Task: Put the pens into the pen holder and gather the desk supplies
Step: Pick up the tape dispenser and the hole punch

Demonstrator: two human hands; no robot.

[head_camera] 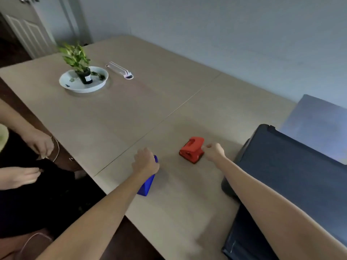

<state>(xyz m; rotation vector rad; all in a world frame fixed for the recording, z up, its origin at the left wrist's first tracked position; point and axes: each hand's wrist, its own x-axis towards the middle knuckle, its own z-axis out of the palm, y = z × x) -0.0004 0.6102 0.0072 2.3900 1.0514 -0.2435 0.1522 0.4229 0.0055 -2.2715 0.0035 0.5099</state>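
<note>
A blue pen holder stands on the tan table near its left front edge, and my left hand is closed around its top rim. To the right sits a red hole punch. My right hand touches the punch's right side with curled fingers pinching it. No pens show in this view; the holder's inside is hidden by my hand.
A potted plant in a white bowl stands at the far left, with a white strip-shaped object beside it. A dark case lies at the right. Another person's hands are at the left edge.
</note>
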